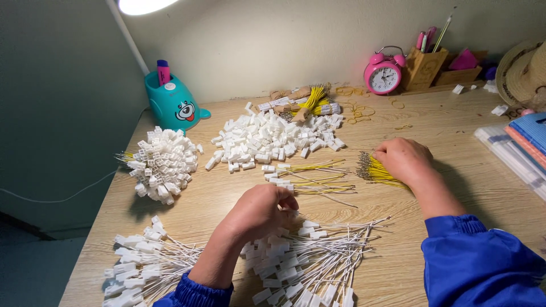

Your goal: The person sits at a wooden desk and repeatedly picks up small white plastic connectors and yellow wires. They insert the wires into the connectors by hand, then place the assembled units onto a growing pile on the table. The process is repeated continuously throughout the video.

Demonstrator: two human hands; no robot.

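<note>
1. Lamplight falls on a wooden worktop (455, 131) against a pale wall, with a pink alarm clock (383, 75) and a wooden pen holder (424, 68) at the far right and a teal bear-faced pot (173, 103) at the far left.
2. Loose white connector housings (273, 136) lie heaped at the far middle; a round bunch of wired housings (164, 164) sits to the left.
3. The left hand (259, 211) is curled nearly closed over the near pile of white-wired connectors (307, 261), fingertips pinched around something small. Whether that is a housing or a wire end I cannot tell.
4. The right hand (405, 160) rests knuckles-up on the bundle of yellow wires (375, 170), fingers bent narrowly against it. Whether it actually grips a wire is hidden.
5. A few yellow-wired pieces (307, 176) lie between the hands.
6. To do this well, I judge it best to draw one yellow wire at a time, keep its metal tip straight, and hold the housing steady while seating it.
</note>
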